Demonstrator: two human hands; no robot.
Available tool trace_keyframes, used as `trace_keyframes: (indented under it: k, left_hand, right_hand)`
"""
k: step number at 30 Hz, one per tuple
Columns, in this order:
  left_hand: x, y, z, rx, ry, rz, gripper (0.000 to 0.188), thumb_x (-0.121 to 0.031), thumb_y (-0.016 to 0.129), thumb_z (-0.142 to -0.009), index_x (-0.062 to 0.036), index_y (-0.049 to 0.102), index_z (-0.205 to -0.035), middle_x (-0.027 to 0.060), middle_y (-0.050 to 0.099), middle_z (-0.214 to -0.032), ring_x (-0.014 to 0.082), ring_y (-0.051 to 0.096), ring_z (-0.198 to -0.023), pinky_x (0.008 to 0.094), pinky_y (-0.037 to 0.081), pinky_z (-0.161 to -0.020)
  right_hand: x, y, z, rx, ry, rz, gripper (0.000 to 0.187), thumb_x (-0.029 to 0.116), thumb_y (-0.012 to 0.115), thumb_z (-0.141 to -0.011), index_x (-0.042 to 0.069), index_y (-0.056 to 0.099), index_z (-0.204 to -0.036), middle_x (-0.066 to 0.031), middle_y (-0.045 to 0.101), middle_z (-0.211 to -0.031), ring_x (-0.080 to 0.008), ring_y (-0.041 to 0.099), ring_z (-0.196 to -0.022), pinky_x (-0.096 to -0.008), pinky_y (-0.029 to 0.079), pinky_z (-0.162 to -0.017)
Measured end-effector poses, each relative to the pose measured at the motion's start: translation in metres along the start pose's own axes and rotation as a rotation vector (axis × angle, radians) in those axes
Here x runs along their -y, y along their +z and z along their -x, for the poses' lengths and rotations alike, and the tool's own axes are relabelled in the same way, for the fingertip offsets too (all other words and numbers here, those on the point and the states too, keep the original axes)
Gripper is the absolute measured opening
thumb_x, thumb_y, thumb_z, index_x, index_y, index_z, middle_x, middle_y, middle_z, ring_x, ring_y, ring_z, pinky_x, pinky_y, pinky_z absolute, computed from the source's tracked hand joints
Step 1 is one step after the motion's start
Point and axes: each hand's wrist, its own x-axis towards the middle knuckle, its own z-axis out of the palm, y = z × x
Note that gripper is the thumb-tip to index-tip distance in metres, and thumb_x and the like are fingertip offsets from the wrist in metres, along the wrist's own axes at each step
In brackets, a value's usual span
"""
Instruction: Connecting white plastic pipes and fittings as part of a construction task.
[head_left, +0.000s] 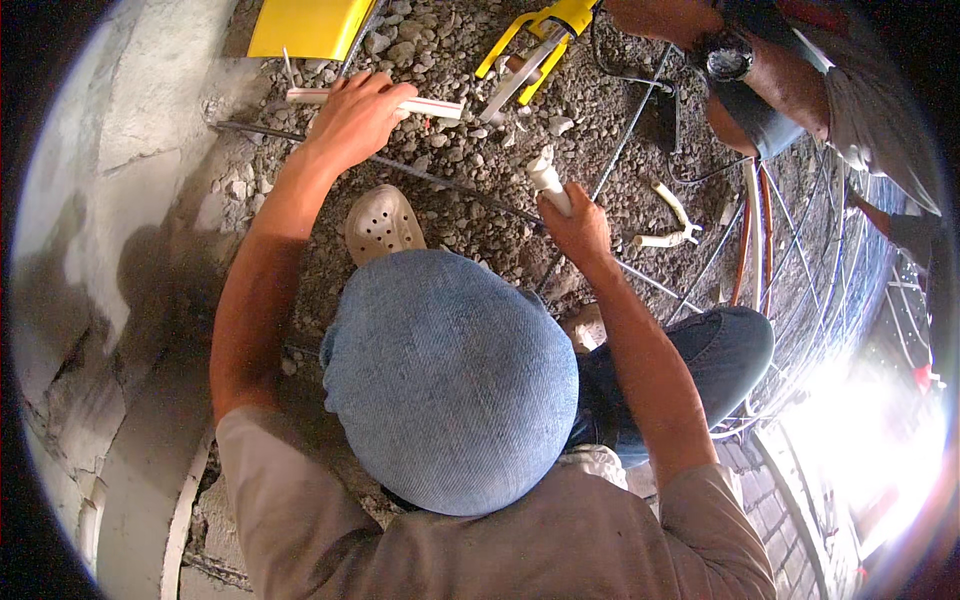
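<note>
My left hand is closed around a straight white pipe with a thin red line along it, held level above the gravel. My right hand grips a short white pipe piece, its knobbly end pointing up and away from me. The two pieces are apart. Just beyond them is a yellow tool with two prongs and a flat grey blade between them. To the right of my right hand, a bent, branched white pipe piece lies on the ground.
Dark steel rods cross over the gravel. A yellow panel stands at the far left, beside a concrete wall. Another person's arm with a watch reaches in at far right, near orange and white tubes. My bent knee fills the middle.
</note>
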Motion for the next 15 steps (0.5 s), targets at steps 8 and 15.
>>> trace_keyframes:
  k: [8, 15]
  left_hand:
    - [0.002, 0.01, -0.02, -0.049, 0.015, -0.088, 0.033, -0.018, 0.069, -0.094, -0.0169, 0.066, -0.126, 0.0084, 0.065, -0.116, 0.0315, 0.059, -0.115, 0.0484, 0.046, -0.1]
    - [0.003, 0.013, -0.023, -0.041, -0.001, -0.101, 0.034, -0.018, 0.071, -0.092, -0.0168, 0.066, -0.126, 0.0075, 0.064, -0.116, 0.032, 0.058, -0.116, 0.0485, 0.046, -0.1]
  right_hand:
    - [-0.003, 0.0, -0.001, -0.007, -0.015, -0.035, 0.039, 0.047, 0.07, -0.091, 0.011, 0.063, -0.106, -0.0209, 0.074, -0.09, -0.045, 0.072, -0.085, -0.0555, 0.055, -0.075]
    - [-0.002, 0.002, -0.002, -0.028, -0.057, -0.021, 0.041, 0.046, 0.07, -0.091, 0.011, 0.063, -0.109, -0.0207, 0.075, -0.091, -0.0428, 0.073, -0.085, -0.0537, 0.056, -0.075]
